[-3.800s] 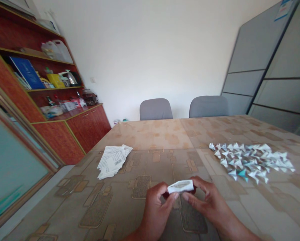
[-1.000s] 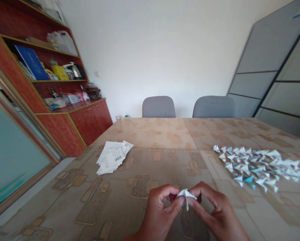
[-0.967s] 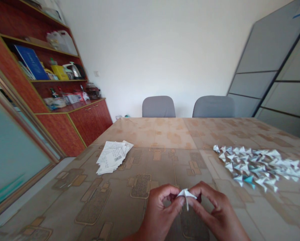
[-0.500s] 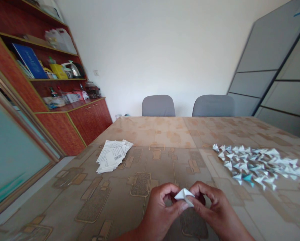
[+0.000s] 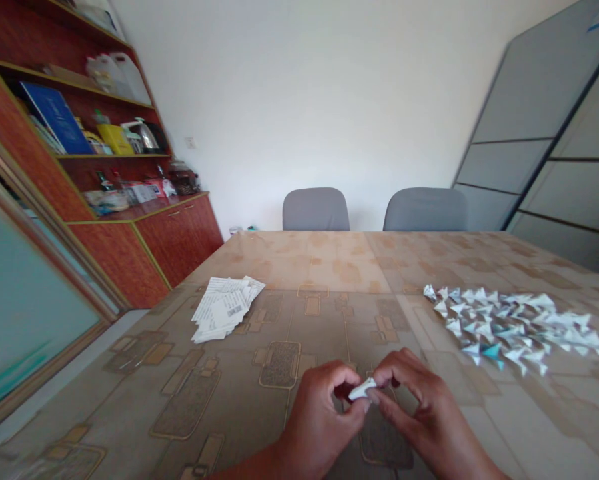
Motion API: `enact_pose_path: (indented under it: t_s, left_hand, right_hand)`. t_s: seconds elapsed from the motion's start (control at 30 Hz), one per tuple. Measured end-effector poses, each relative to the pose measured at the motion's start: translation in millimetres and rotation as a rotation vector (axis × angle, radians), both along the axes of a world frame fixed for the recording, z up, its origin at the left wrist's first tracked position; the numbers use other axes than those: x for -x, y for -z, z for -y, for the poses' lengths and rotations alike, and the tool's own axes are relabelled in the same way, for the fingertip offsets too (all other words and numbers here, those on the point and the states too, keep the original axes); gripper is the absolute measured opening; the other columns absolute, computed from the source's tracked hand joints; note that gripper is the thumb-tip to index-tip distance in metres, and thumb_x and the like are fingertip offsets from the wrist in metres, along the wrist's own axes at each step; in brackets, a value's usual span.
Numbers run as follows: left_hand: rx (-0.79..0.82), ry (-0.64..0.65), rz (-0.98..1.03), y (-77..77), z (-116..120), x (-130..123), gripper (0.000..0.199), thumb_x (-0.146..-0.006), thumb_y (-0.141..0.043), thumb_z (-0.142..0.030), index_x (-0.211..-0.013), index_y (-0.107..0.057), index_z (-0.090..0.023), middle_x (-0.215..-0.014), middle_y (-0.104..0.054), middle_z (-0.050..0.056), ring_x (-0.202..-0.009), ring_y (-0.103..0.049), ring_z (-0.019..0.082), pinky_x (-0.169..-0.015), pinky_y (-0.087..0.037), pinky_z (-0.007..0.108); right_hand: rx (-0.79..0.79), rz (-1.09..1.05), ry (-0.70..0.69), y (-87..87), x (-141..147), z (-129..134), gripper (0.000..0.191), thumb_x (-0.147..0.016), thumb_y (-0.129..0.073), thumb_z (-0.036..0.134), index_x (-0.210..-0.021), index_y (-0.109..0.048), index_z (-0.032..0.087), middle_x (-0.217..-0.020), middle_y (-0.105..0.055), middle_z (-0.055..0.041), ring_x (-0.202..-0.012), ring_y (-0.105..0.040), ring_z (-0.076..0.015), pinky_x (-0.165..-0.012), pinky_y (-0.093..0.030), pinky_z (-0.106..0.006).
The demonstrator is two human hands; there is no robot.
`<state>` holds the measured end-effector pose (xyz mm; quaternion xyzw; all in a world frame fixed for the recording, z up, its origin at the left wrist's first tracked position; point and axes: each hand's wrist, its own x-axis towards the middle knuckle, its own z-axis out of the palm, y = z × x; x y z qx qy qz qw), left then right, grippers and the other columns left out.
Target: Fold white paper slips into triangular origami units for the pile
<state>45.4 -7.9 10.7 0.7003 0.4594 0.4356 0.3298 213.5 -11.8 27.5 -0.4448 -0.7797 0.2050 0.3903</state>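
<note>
A small folded piece of white paper [image 5: 362, 389] is pinched between both hands above the near part of the table. My left hand [image 5: 324, 410] grips its left end between thumb and fingers. From the other side, my right hand [image 5: 419, 403] pinches the right end with thumb and index finger. The fingertips hide part of the paper. To the right lie many small folded paper pieces [image 5: 512, 327] in rows, mostly white with one teal. Over on the left rests a loose stack of printed paper slips [image 5: 224, 310].
A patterned cover lies on the table [image 5: 249, 413]. Two grey chairs [image 5: 315, 209] stand behind its far edge. On the left is a reddish wooden cabinet [image 5: 179, 240] with bottles, a kettle [image 5: 147, 135] and a blue folder [image 5: 57, 119]. Grey panels [image 5: 512, 100] stand at right.
The folded paper has turned and now shows a narrower, flatter shape. My right hand's fingers have lifted slightly and shifted left around it; the left hand still pinches its end.
</note>
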Motion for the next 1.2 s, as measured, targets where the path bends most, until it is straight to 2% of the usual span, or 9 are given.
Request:
enact_pose_path:
  t_s: [0.1, 0.23, 0.4, 0.6, 0.73, 0.93, 1.1, 1.2]
  left_hand:
    - [0.049, 0.009, 0.003, 0.2, -1, 0, 0.011, -0.067, -0.062, -0.007, -0.06, -0.06, -0.016, -0.057, -0.058, -0.003, -0.055, -0.049, 0.01, -0.056, -0.035, 0.02]
    - [0.184, 0.05, 0.092, 1.5, -3, 2, 0.002, -0.07, -0.063, -0.014, -0.068, -0.064, -0.015, -0.062, -0.06, -0.001, -0.059, -0.05, 0.012, -0.058, -0.037, 0.021]
    - [0.313, 0.17, 0.277, 6.6, -4, 5, 0.024, -0.079, -0.062, -0.032, -0.064, -0.061, -0.014, -0.058, -0.054, -0.002, -0.056, -0.047, 0.011, -0.055, -0.034, 0.02]
    - [0.247, 0.176, 0.201, 5.7, -2, 6, 0.024, -0.08, -0.06, -0.028, -0.062, -0.064, -0.014, -0.057, -0.056, -0.001, -0.056, -0.048, 0.011, -0.056, -0.033, 0.02]
    - [0.206, 0.169, 0.13, 3.3, -2, 5, 0.021, -0.079, -0.06, -0.023, -0.061, -0.065, -0.014, -0.056, -0.057, -0.001, -0.057, -0.05, 0.012, -0.057, -0.034, 0.02]
    - [0.32, 0.149, 0.28, 7.0, -7, 5, 0.017, -0.076, -0.062, -0.029, -0.068, -0.065, -0.014, -0.061, -0.061, 0.001, -0.057, -0.052, 0.013, -0.056, -0.038, 0.021]
    - [0.153, 0.11, 0.092, 5.1, -2, 5, 0.015, -0.074, -0.063, -0.021, -0.061, -0.065, -0.015, -0.057, -0.06, 0.0, -0.057, -0.052, 0.013, -0.057, -0.036, 0.021]
    - [0.179, 0.125, 0.076, 6.2, -2, 5, 0.012, -0.072, -0.062, -0.016, -0.062, -0.067, -0.015, -0.057, -0.061, 0.0, -0.057, -0.053, 0.013, -0.056, -0.036, 0.021]
  right_hand:
    - [0.036, -0.038, 0.007, 0.4, 1, -3, 0.005, -0.084, -0.062, 0.022, -0.079, -0.061, 0.02, -0.075, -0.062, -0.0011, -0.073, -0.057, -0.0173, -0.065, -0.045, -0.026]
    - [0.095, -0.111, -0.008, -0.5, 0, -3, 0.019, -0.087, -0.059, 0.028, -0.07, -0.059, 0.02, -0.066, -0.058, 0.0012, -0.064, -0.056, -0.015, -0.059, -0.043, -0.023]
    - [0.208, -0.254, 0.009, 5.4, -5, -4, 0.025, -0.09, -0.054, 0.038, -0.073, -0.056, 0.02, -0.065, -0.054, 0.0017, -0.063, -0.054, -0.0148, -0.058, -0.045, -0.022]
    - [0.175, -0.235, 0.012, 1.4, 0, -3, 0.022, -0.086, -0.059, 0.036, -0.072, -0.059, 0.02, -0.065, -0.057, 0.0011, -0.063, -0.055, -0.0148, -0.059, -0.046, -0.022]
    - [0.209, -0.186, 0.018, 0.8, 2, -3, 0.028, -0.084, -0.062, 0.039, -0.066, -0.061, 0.018, -0.061, -0.058, 0.001, -0.06, -0.055, -0.0139, -0.057, -0.044, -0.022]
    - [0.267, -0.295, -0.002, 7.3, -1, -9, 0.036, -0.085, -0.06, 0.048, -0.066, -0.061, 0.018, -0.058, -0.058, 0.0021, -0.057, -0.054, -0.0132, -0.054, -0.044, -0.022]
    - [0.143, -0.201, -0.003, 9.5, 2, -8, 0.03, -0.082, -0.065, 0.042, -0.065, -0.061, 0.018, -0.062, -0.058, 0.001, -0.059, -0.055, -0.0135, -0.056, -0.043, -0.022]
    - [0.159, -0.187, 0.022, 9.5, 4, -6, 0.033, -0.084, -0.063, 0.041, -0.061, -0.059, 0.018, -0.057, -0.056, 0.0019, -0.055, -0.053, -0.0125, -0.052, -0.041, -0.021]
